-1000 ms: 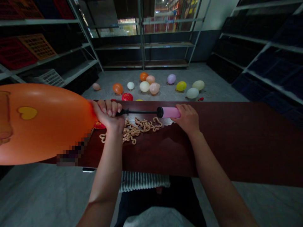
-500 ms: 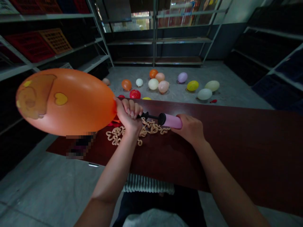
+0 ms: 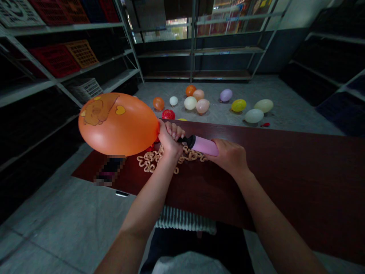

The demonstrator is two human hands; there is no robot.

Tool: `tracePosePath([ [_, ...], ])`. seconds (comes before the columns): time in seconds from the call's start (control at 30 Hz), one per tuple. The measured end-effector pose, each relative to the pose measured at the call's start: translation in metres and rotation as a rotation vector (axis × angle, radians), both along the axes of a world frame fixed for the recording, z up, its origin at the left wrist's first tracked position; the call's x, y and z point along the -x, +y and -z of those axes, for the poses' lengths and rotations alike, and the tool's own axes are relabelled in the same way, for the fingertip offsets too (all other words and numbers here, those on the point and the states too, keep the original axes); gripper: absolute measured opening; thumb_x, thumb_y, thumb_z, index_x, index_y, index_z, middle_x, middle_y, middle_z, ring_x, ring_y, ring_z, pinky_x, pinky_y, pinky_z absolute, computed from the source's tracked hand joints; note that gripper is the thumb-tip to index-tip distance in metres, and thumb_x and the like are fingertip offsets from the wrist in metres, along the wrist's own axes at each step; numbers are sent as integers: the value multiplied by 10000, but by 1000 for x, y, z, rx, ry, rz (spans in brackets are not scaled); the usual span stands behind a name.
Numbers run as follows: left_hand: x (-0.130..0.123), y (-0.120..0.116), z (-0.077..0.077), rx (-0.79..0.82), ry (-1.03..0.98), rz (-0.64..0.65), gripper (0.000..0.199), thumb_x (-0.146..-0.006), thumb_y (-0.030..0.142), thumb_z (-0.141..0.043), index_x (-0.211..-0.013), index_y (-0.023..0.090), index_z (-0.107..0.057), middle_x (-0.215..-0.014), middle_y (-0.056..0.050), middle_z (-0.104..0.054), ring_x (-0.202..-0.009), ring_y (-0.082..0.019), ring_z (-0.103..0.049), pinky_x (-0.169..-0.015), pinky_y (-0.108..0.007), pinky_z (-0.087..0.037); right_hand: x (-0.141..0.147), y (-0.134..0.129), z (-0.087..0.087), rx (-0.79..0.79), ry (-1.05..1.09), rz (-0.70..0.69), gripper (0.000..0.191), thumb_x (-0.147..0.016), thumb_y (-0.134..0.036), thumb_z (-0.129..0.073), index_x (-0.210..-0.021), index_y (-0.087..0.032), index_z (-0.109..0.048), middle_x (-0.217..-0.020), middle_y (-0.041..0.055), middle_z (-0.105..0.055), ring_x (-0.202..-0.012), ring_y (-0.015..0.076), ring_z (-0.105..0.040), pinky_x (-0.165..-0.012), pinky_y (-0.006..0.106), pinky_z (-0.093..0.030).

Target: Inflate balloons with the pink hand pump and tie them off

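Observation:
A large orange balloon with a printed animal and a yellow heart extends to the left from my left hand. The fingers of that hand wrap round the balloon's neck and the black end of a pump. My right hand grips the pump's pink barrel. The barrel's black collar sits close to my left hand, with little of the rod showing. Beige curly strands lie on the dark red table beneath my hands, and bits of red lie partly hidden behind my left hand.
A pixelated dark object lies at the table's left. Beyond the table, several balloons rest on the floor. Shelves with crates stand at the left, and a metal rack stands at the back.
The pump's collar and my left hand have come closer together, so less rod shows. The orange balloon has swung right and looks smaller in view. The camera view has shifted slightly.

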State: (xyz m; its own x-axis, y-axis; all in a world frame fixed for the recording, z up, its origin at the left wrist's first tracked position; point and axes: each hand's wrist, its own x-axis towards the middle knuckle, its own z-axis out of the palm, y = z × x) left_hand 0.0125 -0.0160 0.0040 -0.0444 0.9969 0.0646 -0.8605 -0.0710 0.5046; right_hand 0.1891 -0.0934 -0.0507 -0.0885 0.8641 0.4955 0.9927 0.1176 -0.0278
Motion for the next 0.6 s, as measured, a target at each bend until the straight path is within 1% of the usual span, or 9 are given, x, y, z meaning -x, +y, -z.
tracePosePath([
  [0.13, 5, 4, 0, 16, -25, -25, 590, -989, 518, -388, -534, 185, -211, -421, 73, -172, -339, -63, -160, -388, -231, -221, -8, 1, -2, -31, -72, -4, 503, -830, -630, -544, -1038, -186, -655, -868, 87, -712, -770, 224, -623, -646, 312, -320],
  [0.33, 20, 12, 1, -4, -74, -83, 559, -1018, 459, -343, -548, 189, -208, -427, 74, -172, -344, -65, -153, -397, -231, -228, -30, -1, -3, -76, -148, 5, 509, -854, -620, -529, -1083, -179, -639, -912, 89, -696, -827, 230, -602, -686, 321, -323],
  [0.47, 30, 16, -1, 3, -70, -119, 579, -989, 508, -400, -554, 189, -189, -428, 79, -164, -346, -62, -148, -394, -227, -219, -47, -4, -3, -74, -187, 58, 460, -870, -560, -533, -1102, -175, -632, -944, 103, -691, -863, 246, -585, -698, 332, -316],
  [0.6, 38, 18, -6, -9, -110, -131, 556, -1019, 445, -347, -556, 187, -178, -421, 77, -158, -339, -62, -149, -392, -222, -215, -57, -5, -2, -90, -198, 98, 446, -861, -541, -557, -1102, -174, -633, -975, 105, -691, -876, 251, -583, -711, 336, -320],
])
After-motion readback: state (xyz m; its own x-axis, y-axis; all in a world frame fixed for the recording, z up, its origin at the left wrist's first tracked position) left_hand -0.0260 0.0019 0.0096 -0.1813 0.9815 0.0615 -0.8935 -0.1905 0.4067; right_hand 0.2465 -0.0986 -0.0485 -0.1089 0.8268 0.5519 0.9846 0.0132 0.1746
